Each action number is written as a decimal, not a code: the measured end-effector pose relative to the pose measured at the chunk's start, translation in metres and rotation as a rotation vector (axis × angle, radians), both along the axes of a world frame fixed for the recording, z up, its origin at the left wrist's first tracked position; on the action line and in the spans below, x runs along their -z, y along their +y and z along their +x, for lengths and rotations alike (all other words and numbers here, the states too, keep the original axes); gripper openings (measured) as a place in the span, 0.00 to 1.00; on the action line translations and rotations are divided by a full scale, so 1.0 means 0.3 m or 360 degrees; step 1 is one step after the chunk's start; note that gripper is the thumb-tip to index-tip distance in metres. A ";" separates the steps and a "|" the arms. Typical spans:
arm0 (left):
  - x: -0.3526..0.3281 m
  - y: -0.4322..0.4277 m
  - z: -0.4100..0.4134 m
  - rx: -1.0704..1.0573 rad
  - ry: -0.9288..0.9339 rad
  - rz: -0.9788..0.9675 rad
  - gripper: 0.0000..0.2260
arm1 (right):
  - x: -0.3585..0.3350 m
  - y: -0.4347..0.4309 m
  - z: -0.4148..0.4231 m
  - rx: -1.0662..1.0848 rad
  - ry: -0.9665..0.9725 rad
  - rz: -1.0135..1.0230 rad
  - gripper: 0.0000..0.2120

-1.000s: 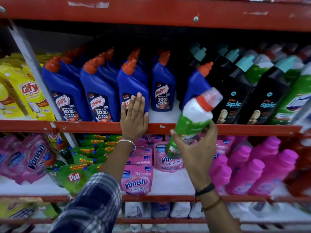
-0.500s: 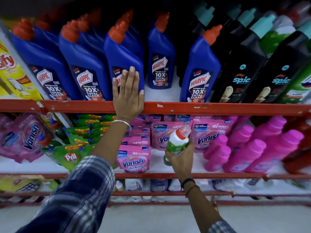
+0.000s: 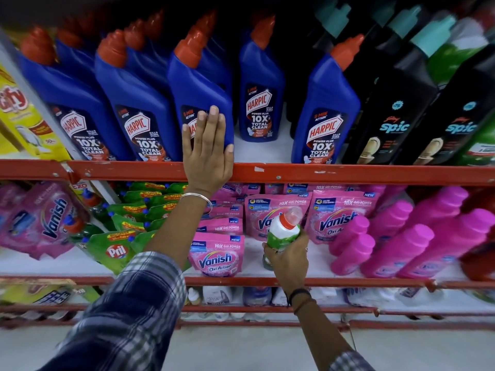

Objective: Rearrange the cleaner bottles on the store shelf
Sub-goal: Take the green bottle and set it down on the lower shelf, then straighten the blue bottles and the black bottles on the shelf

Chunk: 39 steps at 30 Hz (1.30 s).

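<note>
My right hand [image 3: 288, 259] grips a green and white cleaner bottle [image 3: 283, 233] with a red neck and clear cap, held upright over the lower shelf between pink pouches and pink bottles. My left hand [image 3: 207, 152] lies flat, fingers together, against the front of a blue Harpic bottle [image 3: 203, 89] and the red rail [image 3: 348, 174] of the upper shelf. Several more blue Harpic bottles [image 3: 139, 103] stand in rows to its left. One Harpic bottle [image 3: 325, 111] stands apart to the right, beside black Spic bottles [image 3: 393, 103].
A bare white gap [image 3: 261, 151] lies on the upper shelf between the Harpic bottles. Pink Vanish pouches [image 3: 218, 255], pink bottles [image 3: 412, 245] and green Pril pouches [image 3: 112, 247] fill the lower shelf. Yellow packs [image 3: 24, 116] sit at far left. Grey floor [image 3: 241, 349] lies below.
My right hand has brought the green and white bottle down from the upper shelf's height to the lower shelf. The view has tilted downward. My left hand stays on the Harpic bottle.
</note>
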<state>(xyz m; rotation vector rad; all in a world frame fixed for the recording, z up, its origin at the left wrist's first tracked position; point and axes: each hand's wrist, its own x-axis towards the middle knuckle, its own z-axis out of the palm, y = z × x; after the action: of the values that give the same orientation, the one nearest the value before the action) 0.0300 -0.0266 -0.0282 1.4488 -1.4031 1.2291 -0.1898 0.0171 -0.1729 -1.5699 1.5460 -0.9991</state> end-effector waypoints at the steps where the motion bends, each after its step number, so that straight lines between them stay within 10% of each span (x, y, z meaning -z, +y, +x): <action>1: 0.003 0.000 0.001 0.0002 -0.0001 -0.0002 0.28 | -0.003 0.004 -0.004 -0.0016 0.0081 -0.0031 0.39; 5: 0.003 0.000 0.003 -0.0012 -0.0018 -0.0023 0.27 | -0.051 0.009 -0.045 -0.0019 0.0294 -0.0340 0.45; 13: 0.000 0.001 0.003 -0.0047 -0.0051 -0.0038 0.27 | -0.484 -0.135 -0.051 0.0241 -0.0402 -0.0890 0.38; 39: 0.016 -0.004 0.011 -0.0021 -0.0036 -0.0032 0.25 | -0.676 -0.208 0.244 0.0132 -0.0342 -0.0891 0.50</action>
<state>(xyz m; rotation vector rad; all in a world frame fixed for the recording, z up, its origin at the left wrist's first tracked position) 0.0334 -0.0277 -0.0330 1.4369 -1.3943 1.2679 -0.1165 -0.0452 0.0300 -1.6937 1.2507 -1.6956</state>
